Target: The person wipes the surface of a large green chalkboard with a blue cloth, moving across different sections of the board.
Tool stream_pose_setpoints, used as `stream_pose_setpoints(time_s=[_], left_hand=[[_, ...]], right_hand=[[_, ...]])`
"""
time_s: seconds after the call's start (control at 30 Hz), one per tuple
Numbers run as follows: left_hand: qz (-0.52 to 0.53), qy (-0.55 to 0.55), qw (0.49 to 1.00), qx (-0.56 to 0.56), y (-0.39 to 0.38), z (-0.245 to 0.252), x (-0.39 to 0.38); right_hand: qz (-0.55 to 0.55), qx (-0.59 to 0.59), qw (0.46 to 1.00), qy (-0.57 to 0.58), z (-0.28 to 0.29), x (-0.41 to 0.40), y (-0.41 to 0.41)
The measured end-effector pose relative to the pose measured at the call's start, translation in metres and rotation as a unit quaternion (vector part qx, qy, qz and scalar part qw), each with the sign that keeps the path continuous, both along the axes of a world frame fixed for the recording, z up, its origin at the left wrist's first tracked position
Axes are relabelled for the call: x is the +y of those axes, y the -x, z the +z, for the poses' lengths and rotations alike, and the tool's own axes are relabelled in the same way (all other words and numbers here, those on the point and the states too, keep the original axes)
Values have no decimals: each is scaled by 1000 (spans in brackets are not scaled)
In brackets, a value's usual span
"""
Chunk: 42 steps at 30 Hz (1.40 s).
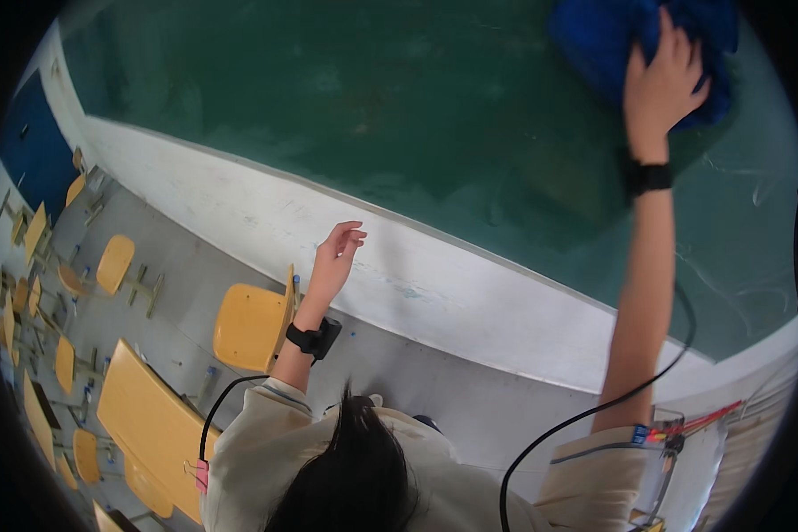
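At the upper right, my right hand (665,86) lies with fingers spread on a blue cloth (592,46), pressing it against a green chalkboard (372,100). Damp-looking dark patches and faint pale smears mark the board around the cloth. My left hand (339,256) hangs in the air in front of the white wall (439,286) below the board, its fingers loosely curled and apart, holding nothing. Each wrist wears a black strap, and black cables run from the arms.
A yellow chair (253,326) stands beside my left forearm, near the wall. A yellow desk (153,425) is at the lower left, with several chairs and desks beyond it. A blue door (36,146) is at the far left. Red-handled tools (705,420) and a curtain are at the lower right.
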<state>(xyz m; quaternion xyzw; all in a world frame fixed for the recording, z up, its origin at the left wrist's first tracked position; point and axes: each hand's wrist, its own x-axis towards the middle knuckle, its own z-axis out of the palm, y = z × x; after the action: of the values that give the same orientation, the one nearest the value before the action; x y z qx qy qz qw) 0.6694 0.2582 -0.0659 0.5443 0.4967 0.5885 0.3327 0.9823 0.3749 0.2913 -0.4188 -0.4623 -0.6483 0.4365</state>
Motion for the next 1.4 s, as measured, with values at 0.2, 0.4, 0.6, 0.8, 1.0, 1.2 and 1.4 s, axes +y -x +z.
stream_pose_setpoints(time_s=[0.2, 0.4, 0.6, 0.8, 1.0, 1.2, 1.4], left_hand=[[8, 68, 993, -99, -5, -15, -32], [91, 103, 989, -64, 27, -45, -71], [76, 106, 991, -31, 9, -63, -82], [2, 105, 990, -94, -7, -36, -81], [31, 123, 987, -99, 19, -40, -97], [45, 196, 978, -49, 54, -109, -117], [-2, 198, 980, -15, 40, -119, -108]], right_hand=[[36, -79, 952, 293, -249, -6, 62], [127, -343, 816, 448, -348, -19, 45], [234, -282, 795, 483, -297, -4, 178], [146, -389, 786, 457, -309, 3, 260], [217, -397, 800, 393, -349, 1, 148], [120, -431, 744, 497, -338, -45, -52], [26, -211, 805, 554, -256, -114, -155]])
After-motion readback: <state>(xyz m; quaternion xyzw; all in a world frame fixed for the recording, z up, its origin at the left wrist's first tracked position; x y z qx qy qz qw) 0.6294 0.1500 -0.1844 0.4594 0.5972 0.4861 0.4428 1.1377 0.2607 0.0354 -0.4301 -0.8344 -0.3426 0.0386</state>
